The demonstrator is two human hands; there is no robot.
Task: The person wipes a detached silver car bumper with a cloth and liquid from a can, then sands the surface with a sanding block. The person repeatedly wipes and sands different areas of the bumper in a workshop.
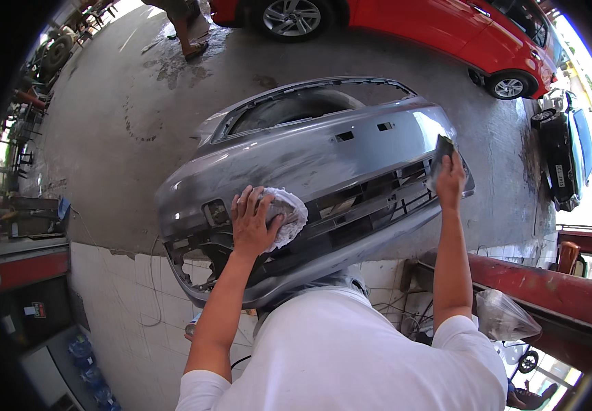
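A grey car bumper (275,154) lies across in front of me, dull and smeared in patches and shiny toward its right end. My left hand (249,222) is closed on a crumpled white cloth (292,214), which rests on the bumper by the left end of the lower grille. At the bumper's right end, my right hand (452,179) grips a dark, flat sanding pad (444,145) against the surface. The fingertips there are partly hidden.
A tyre (299,108) shows behind the bumper's upper edge. Farther off stand a red car (412,27), a black car (561,157) and a person's leg (185,31). To my right are a red beam (542,284) and a clear plastic bag (505,315). A thin cable (155,288) trails over the tiles at left.
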